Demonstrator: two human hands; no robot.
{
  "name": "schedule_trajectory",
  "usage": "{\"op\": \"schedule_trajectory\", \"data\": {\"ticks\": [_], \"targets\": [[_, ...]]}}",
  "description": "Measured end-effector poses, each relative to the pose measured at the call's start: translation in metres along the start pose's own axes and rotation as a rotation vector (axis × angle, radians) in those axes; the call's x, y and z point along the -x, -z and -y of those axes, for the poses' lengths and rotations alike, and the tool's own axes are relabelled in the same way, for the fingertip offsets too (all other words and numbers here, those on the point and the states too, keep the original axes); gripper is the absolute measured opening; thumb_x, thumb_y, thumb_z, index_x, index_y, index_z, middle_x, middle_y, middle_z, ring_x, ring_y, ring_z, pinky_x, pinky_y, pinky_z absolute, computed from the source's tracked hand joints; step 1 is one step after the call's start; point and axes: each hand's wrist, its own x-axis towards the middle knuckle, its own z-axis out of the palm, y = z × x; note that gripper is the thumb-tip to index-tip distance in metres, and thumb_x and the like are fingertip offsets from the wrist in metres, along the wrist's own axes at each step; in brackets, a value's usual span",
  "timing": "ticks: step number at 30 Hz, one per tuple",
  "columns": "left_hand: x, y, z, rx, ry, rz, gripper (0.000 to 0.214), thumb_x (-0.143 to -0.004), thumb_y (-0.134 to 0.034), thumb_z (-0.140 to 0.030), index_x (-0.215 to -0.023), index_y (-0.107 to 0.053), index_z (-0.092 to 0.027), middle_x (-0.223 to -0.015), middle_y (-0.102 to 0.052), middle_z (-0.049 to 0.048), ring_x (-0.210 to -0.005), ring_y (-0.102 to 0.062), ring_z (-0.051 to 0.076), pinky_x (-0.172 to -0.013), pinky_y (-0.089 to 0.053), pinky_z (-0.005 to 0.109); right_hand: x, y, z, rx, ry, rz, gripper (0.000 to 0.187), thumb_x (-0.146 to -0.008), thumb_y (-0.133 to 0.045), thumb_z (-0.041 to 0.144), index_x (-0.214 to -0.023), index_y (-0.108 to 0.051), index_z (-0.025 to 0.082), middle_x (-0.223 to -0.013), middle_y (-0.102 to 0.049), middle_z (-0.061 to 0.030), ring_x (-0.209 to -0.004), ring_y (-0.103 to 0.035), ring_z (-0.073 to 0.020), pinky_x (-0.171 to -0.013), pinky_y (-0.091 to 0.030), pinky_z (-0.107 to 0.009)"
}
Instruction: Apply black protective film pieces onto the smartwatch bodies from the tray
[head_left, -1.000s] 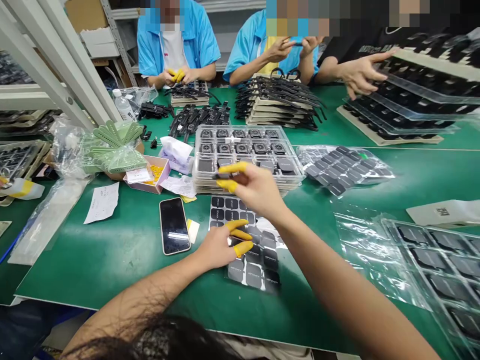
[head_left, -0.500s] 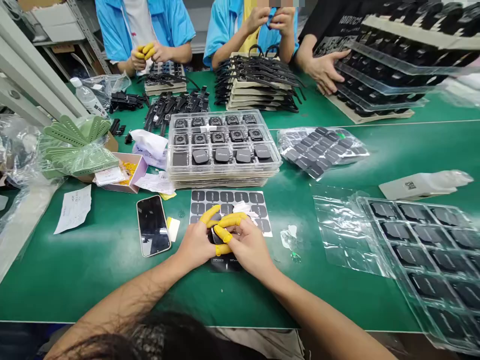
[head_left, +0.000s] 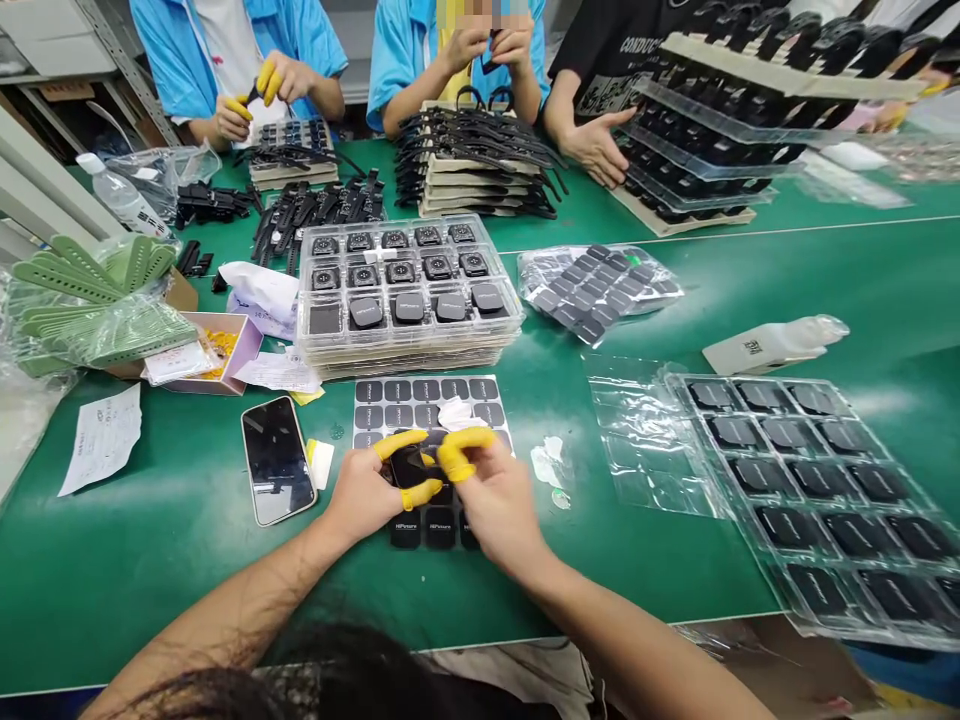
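My left hand [head_left: 366, 492], in yellow finger cots, holds a black square smartwatch body [head_left: 407, 468] between thumb and forefinger. Beside it my right hand [head_left: 496, 495], also in yellow finger cots, is closed in a pinch at the watch body's right edge; what lies between its fingertips is hidden and slightly blurred. Below both hands lies a sheet of dark square stickers [head_left: 439, 527] with pale lettering. Behind them is a white-backed sticker sheet [head_left: 399, 390], with a crumpled white scrap [head_left: 455, 412] on it.
A stacked clear tray of smartwatches [head_left: 319, 345] stands ahead. To the left are a phone [head_left: 277, 462], an open box [head_left: 247, 350] and green straps [head_left: 112, 330]. Another clear tray [head_left: 739, 520] lies right, near a white bottle [head_left: 772, 343]. Co-workers [head_left: 247, 60] sit opposite.
The view has shifted, so the table's things appear farther left. My right hand has drawn slightly away from my left, showing more of the watch body. A co-worker's yellow-cotted hands have moved apart.
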Motion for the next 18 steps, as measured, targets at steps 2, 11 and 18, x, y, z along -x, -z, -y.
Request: {"op": "schedule_trajectory", "data": {"ticks": [2, 11, 18], "targets": [[-0.001, 0.001, -0.001, 0.067, 0.014, 0.056, 0.062, -0.071, -0.094, -0.035, -0.128, -0.082, -0.016, -0.100, -0.090, 0.0081, -0.089, -0.086, 0.026, -0.089, -0.072, 0.038, -0.015, 0.038, 0.006, 0.002, -0.019, -0.081, 0.033, -0.089, -0.085, 0.055, -0.099, -0.074, 0.025, -0.092, -0.076, -0.0046, -0.077, -0.068, -0.0195, -0.068, -0.057, -0.034], [-0.001, 0.003, -0.002, 0.115, 0.047, 0.164, 0.066, -0.069, -0.094, -0.034, -0.132, -0.081, -0.019, -0.094, -0.089, 0.0066, -0.079, -0.084, 0.025, -0.080, -0.073, 0.039, -0.065, 0.126, -0.003, 1.010, 0.455, 0.065, 0.027, -0.102, -0.070, 0.046, -0.111, -0.084, 0.025, -0.112, -0.078, -0.0158, -0.099, -0.071, -0.0336, -0.081, -0.058, -0.050], [-0.004, 0.000, 0.001, 0.147, 0.056, 0.124, 0.064, -0.067, -0.097, -0.036, -0.126, -0.083, -0.019, -0.089, -0.088, 0.0055, -0.075, -0.082, 0.023, -0.077, -0.070, 0.036, -0.121, 0.069, -0.011, 0.830, 0.588, 0.573, 0.011, -0.100, -0.075, 0.028, -0.100, -0.086, 0.027, -0.095, -0.081, -0.0079, -0.090, -0.070, -0.0265, -0.083, -0.060, -0.045]]}}
